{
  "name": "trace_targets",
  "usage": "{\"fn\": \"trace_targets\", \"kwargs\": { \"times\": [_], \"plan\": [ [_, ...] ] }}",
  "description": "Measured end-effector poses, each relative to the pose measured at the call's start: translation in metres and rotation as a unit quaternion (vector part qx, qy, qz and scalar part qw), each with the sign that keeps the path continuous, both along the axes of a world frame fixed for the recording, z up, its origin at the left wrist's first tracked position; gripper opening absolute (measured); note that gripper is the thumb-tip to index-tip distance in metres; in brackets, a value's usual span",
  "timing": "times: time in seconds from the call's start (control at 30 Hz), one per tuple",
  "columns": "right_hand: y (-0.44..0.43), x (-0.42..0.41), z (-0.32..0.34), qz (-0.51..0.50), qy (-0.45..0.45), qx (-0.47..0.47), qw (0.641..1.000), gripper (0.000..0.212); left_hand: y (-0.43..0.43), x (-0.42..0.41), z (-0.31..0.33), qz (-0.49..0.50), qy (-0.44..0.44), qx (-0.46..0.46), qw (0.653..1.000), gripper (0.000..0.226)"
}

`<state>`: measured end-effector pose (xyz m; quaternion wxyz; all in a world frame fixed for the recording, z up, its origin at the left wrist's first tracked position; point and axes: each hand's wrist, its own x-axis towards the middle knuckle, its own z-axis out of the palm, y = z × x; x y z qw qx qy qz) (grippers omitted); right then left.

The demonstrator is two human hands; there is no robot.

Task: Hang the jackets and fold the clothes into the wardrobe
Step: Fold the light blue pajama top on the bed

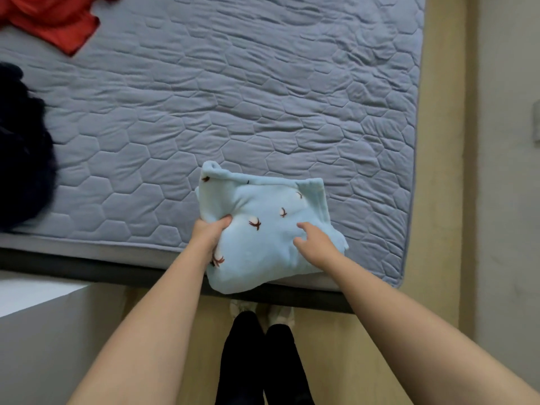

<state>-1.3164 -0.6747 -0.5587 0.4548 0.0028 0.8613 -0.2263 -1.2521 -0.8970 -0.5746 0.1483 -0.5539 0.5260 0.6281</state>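
Blue folded fleece (263, 232) overhangs the bed (233, 97) edge, open room beyond; your left hand (209, 233) and right hand (315, 244) grip it.

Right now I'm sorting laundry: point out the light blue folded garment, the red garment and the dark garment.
light blue folded garment (263, 247), head view, middle of its top.
red garment (49, 19), head view, its middle.
dark garment (20, 147), head view, centre of the heap.
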Motion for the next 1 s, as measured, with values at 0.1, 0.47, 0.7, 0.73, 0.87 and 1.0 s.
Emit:
{"fn": "trace_targets", "kwargs": {
  "times": [0.1, 0.47, 0.7, 0.73, 0.87, 1.0],
  "plan": [
    [0.025, -0.014, -0.031, -0.051, -0.002, 0.068, 0.996, 0.053, -0.015, -0.001, -0.030, -0.017, -0.021, -0.049, 0.998, 0.036],
    [0.072, -0.042, -0.161, -0.261, -0.075, 0.040, 0.962, 0.050, -0.042, 0.038, -0.140, -0.054, -0.134, -0.041, 0.989, 0.065],
    [0.067, -0.043, -0.074, -0.266, -0.021, -0.032, 0.963, 0.018, -0.023, 0.030, -0.056, -0.031, -0.104, -0.046, 0.993, 0.072],
    [0.064, -0.041, -0.054, -0.241, -0.005, -0.028, 0.970, 0.019, -0.019, 0.031, -0.035, -0.032, -0.105, -0.045, 0.993, 0.071],
    [0.037, -0.008, 0.041, -0.113, 0.089, -0.046, 0.989, 0.030, 0.008, 0.044, 0.049, -0.049, -0.095, -0.122, 0.987, 0.061],
    [-0.017, 0.061, 0.122, 0.080, 0.144, -0.095, 0.982, 0.026, 0.060, 0.072, 0.141, -0.069, -0.065, -0.278, 0.956, 0.053]
  ]
}}
